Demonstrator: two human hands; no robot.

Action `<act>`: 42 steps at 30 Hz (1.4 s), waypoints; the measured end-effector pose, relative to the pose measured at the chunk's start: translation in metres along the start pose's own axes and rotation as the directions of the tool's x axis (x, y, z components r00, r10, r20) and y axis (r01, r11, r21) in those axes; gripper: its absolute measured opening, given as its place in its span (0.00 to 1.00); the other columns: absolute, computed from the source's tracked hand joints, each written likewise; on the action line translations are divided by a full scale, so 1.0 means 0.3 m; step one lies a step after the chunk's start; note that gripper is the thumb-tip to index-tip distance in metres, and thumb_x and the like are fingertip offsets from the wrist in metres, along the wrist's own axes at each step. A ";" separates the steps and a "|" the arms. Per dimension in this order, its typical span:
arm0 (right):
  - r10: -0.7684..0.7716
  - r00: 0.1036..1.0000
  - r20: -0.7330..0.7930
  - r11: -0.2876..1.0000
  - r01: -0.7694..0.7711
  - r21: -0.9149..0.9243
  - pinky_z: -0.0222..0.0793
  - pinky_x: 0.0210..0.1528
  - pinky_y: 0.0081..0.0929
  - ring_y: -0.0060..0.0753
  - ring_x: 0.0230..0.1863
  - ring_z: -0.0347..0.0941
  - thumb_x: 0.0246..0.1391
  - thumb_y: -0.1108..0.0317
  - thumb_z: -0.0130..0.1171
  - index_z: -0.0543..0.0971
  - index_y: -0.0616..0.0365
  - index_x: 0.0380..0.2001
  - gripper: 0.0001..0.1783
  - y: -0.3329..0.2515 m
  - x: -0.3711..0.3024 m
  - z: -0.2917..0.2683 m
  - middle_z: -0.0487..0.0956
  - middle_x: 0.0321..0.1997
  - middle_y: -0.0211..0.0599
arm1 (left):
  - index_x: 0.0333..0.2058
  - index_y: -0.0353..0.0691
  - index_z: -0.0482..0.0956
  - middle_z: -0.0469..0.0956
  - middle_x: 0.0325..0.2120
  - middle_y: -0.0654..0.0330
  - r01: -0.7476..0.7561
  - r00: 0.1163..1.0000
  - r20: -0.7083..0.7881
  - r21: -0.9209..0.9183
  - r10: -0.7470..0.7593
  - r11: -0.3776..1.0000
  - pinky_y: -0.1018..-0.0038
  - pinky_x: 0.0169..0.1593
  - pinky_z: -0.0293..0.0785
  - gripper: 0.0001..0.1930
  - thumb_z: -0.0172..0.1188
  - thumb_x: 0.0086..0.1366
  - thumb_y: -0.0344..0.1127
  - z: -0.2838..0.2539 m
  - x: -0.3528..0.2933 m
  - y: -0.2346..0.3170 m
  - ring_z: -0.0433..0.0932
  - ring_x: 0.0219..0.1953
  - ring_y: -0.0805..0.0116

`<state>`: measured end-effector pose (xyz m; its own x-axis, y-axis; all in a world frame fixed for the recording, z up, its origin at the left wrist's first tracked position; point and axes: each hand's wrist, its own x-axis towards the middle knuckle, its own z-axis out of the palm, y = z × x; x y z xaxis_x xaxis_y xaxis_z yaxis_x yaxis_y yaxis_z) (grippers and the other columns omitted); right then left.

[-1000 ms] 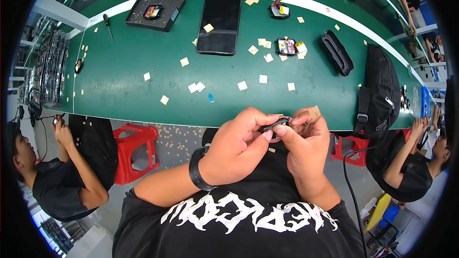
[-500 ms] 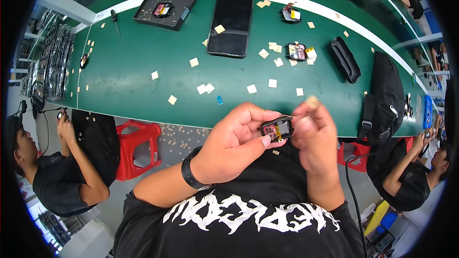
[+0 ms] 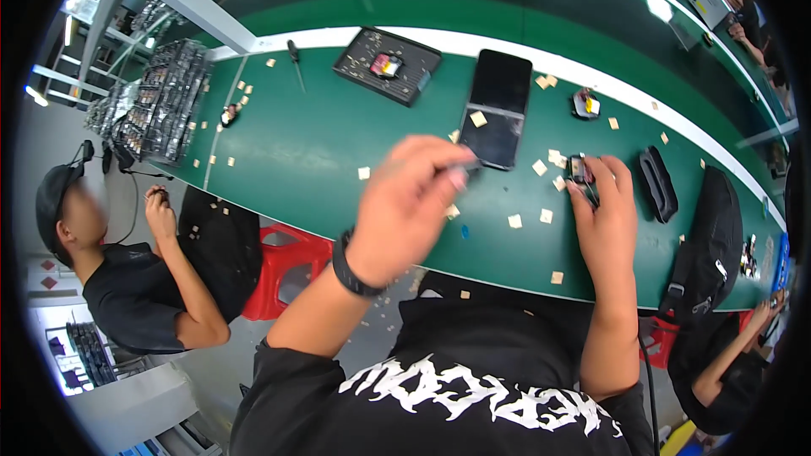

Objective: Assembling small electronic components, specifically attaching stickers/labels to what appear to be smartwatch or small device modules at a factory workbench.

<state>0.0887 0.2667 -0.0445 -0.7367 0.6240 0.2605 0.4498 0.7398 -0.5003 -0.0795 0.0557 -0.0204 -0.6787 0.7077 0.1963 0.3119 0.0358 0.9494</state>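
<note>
My left hand (image 3: 411,203) is pinched over the table, slightly smeared by motion. A small dark piece (image 3: 473,165) pokes out at its fingertips, near the lower edge of a black phone-like slab (image 3: 498,110); most of what it holds is hidden. Farther right, my right hand (image 3: 608,203) has its thumb and fingers closed on a small black-framed electronic device (image 3: 579,169) at the table surface. Part of that device, with a light-coloured inside, shows past the fingers. Several pale square pieces (image 3: 539,168) lie close by.
A black tray (image 3: 397,89) with another small device (image 3: 386,65) sits at the back. To the right are an open black case (image 3: 658,184) and a black bag (image 3: 710,241). A screwdriver (image 3: 296,63) lies far left. Co-workers sit on both sides; red stools (image 3: 287,270) stand below.
My hands have moved apart and forward over the table. The right one has left the device held between them and taken hold of another device there. The whole view has shifted.
</note>
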 end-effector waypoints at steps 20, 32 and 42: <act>0.016 0.997 -0.069 0.983 -0.004 0.183 0.78 0.38 0.35 0.49 0.39 0.80 0.45 0.76 0.70 0.75 0.59 0.36 0.15 0.044 0.004 0.022 0.79 0.49 0.43 | 0.47 0.31 0.80 0.80 0.31 0.64 0.294 0.842 -0.496 0.095 -0.210 0.951 0.81 0.34 0.75 0.14 0.65 0.64 0.28 -0.499 0.195 -0.243 0.78 0.30 0.78; -0.038 0.999 0.016 0.923 0.029 0.385 0.78 0.28 0.25 0.36 0.42 0.80 0.41 0.78 0.74 0.77 0.59 0.38 0.20 -0.081 -0.131 -0.077 0.80 0.50 0.41 | 0.48 0.31 0.80 0.79 0.47 0.42 0.263 0.848 -0.423 0.859 0.320 0.439 0.56 0.57 0.71 0.19 0.65 0.62 0.39 -0.490 0.040 -0.153 0.76 0.52 0.43; -0.471 0.876 -0.103 0.785 0.470 0.404 0.79 0.29 0.26 0.34 0.28 0.82 0.34 0.75 0.79 0.75 0.57 0.35 0.25 -0.129 -0.186 -0.087 0.84 0.42 0.41 | 0.48 0.35 0.82 0.84 0.40 0.58 0.000 0.989 0.145 0.121 -0.018 0.993 0.75 0.40 0.77 0.14 0.65 0.66 0.33 -0.008 -0.004 0.076 0.80 0.37 0.73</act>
<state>0.1255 0.2098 -0.0181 -0.8053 0.2238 0.5490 -0.1969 0.7725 -0.6038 -0.0732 0.0540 0.0015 -0.5806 0.8018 0.1416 0.3899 0.1211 0.9129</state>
